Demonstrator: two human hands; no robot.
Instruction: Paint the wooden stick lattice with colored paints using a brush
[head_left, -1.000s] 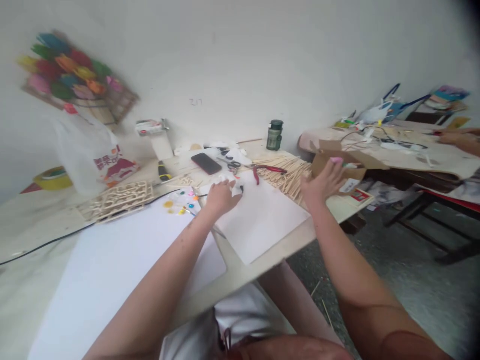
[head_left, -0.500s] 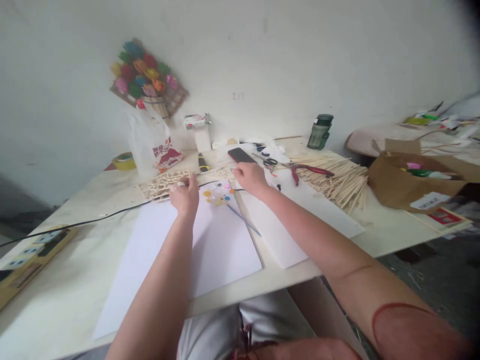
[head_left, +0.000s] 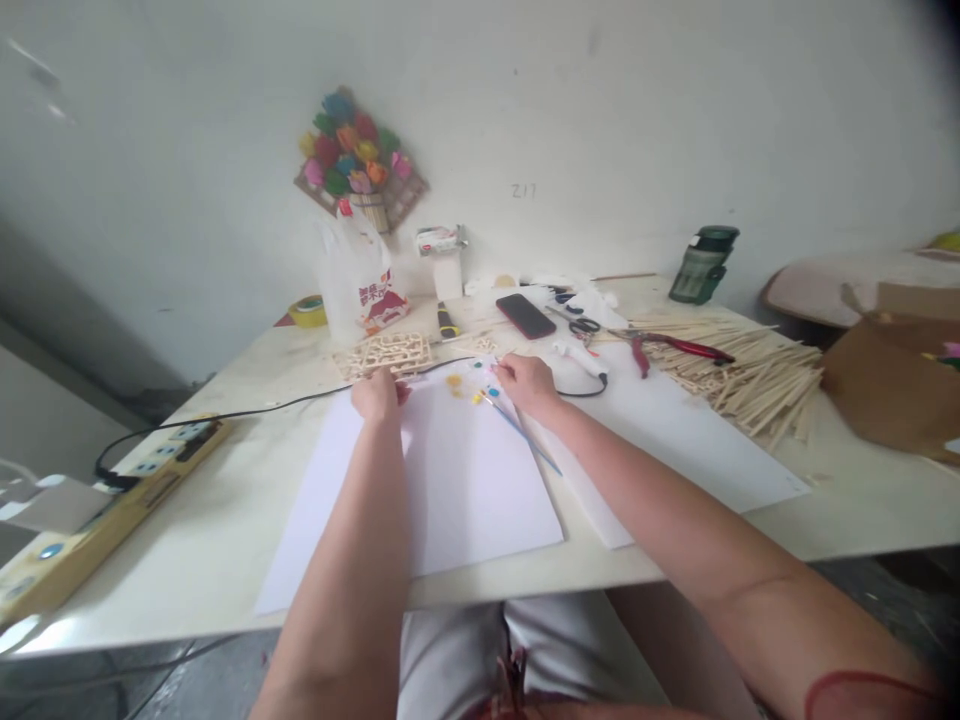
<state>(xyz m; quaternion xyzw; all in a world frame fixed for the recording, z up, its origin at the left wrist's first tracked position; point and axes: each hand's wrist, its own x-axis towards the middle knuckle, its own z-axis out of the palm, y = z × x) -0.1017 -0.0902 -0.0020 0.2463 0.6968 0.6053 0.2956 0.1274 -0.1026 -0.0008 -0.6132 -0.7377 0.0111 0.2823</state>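
A white paper sheet point(head_left: 480, 500) lies in front of me. At its far left part is my left hand point(head_left: 377, 394), fingers curled; whatever they pinch is hidden. My right hand point(head_left: 529, 383) is closed at the sheet's far right corner, fingertips touching the edge of a clear paint palette point(head_left: 466, 383) with yellow, blue and green dabs. Whether it grips palette or paper cannot be made out. A blue paintbrush point(head_left: 525, 434) rests aslant with its tip by the palette. Just beyond my left hand lies a pale wooden lattice point(head_left: 386, 352).
A white glue gun point(head_left: 576, 356), phone point(head_left: 525, 316), scissors point(head_left: 581, 325) and red-handled pliers point(head_left: 686, 346) lie beyond my right hand. Thin wooden sticks point(head_left: 757, 385) are heaped right. A black cable point(head_left: 277, 407) runs from the power strip point(head_left: 142, 495). A green bottle point(head_left: 703, 265) stands behind.
The view has turned left. My right hand has come back from near the phone to the palette, uncovering the glue gun. My left hand has moved off the lattice, toward me.
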